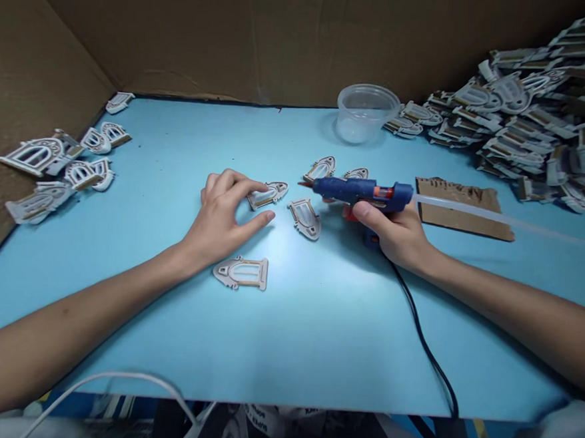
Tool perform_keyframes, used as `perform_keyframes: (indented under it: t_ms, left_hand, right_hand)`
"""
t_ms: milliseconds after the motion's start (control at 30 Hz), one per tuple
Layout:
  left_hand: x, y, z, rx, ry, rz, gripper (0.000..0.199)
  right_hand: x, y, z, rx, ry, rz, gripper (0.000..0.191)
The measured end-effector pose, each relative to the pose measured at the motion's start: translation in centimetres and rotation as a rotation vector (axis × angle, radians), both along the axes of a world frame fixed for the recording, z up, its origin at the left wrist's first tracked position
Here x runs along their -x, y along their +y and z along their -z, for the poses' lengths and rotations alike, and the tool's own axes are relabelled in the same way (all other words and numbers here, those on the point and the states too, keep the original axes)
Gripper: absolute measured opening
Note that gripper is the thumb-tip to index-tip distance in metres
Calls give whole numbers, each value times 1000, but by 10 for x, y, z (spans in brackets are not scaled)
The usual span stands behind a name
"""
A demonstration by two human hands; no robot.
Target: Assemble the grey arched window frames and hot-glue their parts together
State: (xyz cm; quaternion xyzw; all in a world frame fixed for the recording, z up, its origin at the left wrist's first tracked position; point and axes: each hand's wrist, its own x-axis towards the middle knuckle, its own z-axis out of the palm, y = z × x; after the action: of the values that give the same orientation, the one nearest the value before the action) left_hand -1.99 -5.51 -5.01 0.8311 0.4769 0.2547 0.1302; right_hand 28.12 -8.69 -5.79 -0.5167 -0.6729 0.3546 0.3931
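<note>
**Right hand (389, 231) clenches hot glue gun (359, 192), left hand (220, 214) at arched piece (267, 194)**

Left hand loosely spread around the piece, fingers over it, thumb just beside; can't tell if gripping. Piece lies flat on blue table (115, 313), just beside another arched piece (305, 218). Gun nozzle points left. Glue stick (461, 207) runs from gun's rear.

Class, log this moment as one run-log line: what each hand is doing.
left hand: touching arched white window piece | right hand: gripping blue hot glue gun
</note>
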Motion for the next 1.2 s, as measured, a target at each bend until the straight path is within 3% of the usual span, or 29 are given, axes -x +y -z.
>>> perform_keyframes:
  t_ms: [100, 200, 367, 500, 633, 833, 967, 1200]
  left_hand:
    - [1, -1, -3, 22, 39, 209, 43]
    - [5, 0, -5, 74, 87, 360, 45]
    - [8, 2, -4, 121, 174, 407, 48]
    - [7, 2, -1, 108, 241, 411, 55]
    - [6, 2, 0, 121, 227, 354, 57]
    - [5, 3, 3, 91, 179, 106, 63]
    - [4, 4, 7, 54, 233, 90, 64]
    - [3, 6, 10, 12, 218, -14, 54]
  right_hand:
    - [-2, 7, 1, -105, -21, 186, 46]
    - [-6, 17, 1, -163, -5, 259, 43]
    - [-10, 26, 0, -168, 80, 147, 43]
    - [-11, 30, 2, -89, -89, 67, 45]
    - [-11, 35, 2, -54, -217, -21, 50]
    - [-8, 25, -3, -105, -120, -132, 47]
    - [-4, 22, -6, -112, -172, -91, 44]
    - [6, 17, -13, -116, -233, -236, 46]
